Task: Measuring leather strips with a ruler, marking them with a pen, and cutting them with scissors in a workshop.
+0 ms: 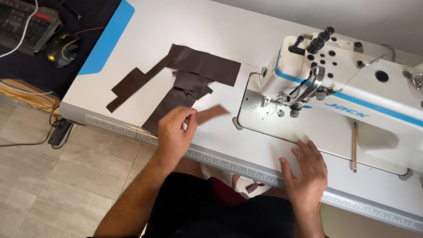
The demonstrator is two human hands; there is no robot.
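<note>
- we are sitting at a white counter [145, 26] and looking down at our two hands.
- our left hand [174, 134] is pinching a small brown strip [211, 113] between the thumb and the fingers, and it is holding the strip just above the counter.
- the strip is sticking out to the right of our left hand, near the front edge of the counter.
- our right hand [306, 174] is lying flat and open on the counter, with the fingers spread a little, and it is holding nothing.
- our right hand is resting just in front of the white sewing machine [343, 97].
- a pile of brown fabric pieces [185, 77] is lying on the counter, just behind our left hand and to the left of the sewing machine.
- a pencil [354, 147] is lying on the base of the sewing machine, to the right of our right hand.
- a ruler strip [238, 165] is running along the front edge of the counter.
- a dark mouse [64, 50] is sitting on a dark surface well off to the left.
</note>
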